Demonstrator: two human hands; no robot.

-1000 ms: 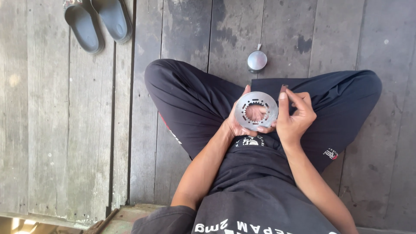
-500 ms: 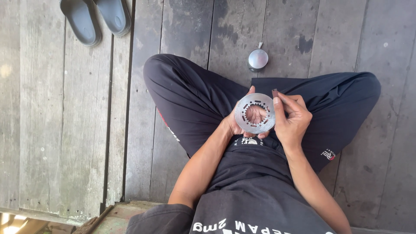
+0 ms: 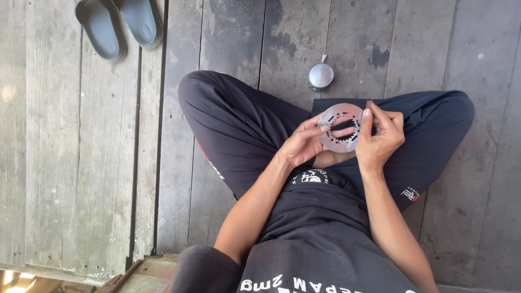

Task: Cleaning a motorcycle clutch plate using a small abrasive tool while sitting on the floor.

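A flat round metal disc [image 3: 335, 116] with a toothed centre hole and several slots is held over my lap. My left hand [image 3: 304, 144] grips its lower left edge, fingers reaching under and through the centre hole. My right hand [image 3: 380, 140] holds the right rim, with the index finger laid up along the edge. I sit cross-legged in dark trousers on a wooden plank floor.
A small round metal tin [image 3: 321, 76] with a tab lies on the planks just beyond my knees. A pair of dark grey slides [image 3: 116, 27] sits at the top left. A raised wooden edge [image 3: 135, 268] runs along the bottom left.
The disc and both hands have shifted slightly right and up in view. My right index finger now lies straighter along the disc's right rim.
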